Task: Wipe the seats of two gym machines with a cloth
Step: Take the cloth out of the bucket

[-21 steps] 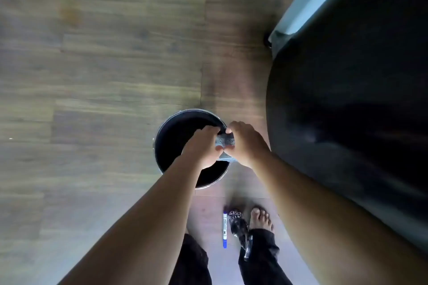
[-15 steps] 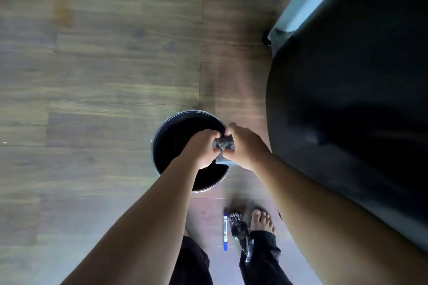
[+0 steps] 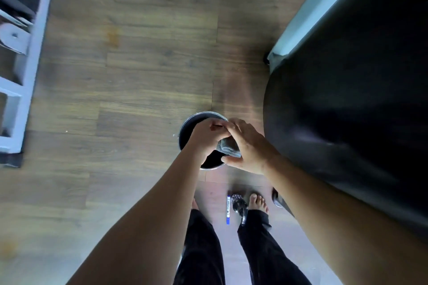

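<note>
Right hand (image 3: 249, 148) now overlaps left hand (image 3: 207, 137) – both clamp the bunched cloth (image 3: 228, 147), axis unclear

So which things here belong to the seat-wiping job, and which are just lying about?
Job:
cloth, held in left hand and right hand
bucket
black seat

Lying about:
blue marker
patterned object
white frame

Wood-plank floor (image 3: 139, 65), white frame (image 3: 30, 53) left

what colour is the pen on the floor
Blue and white pen, clearest in the head view.
</note>
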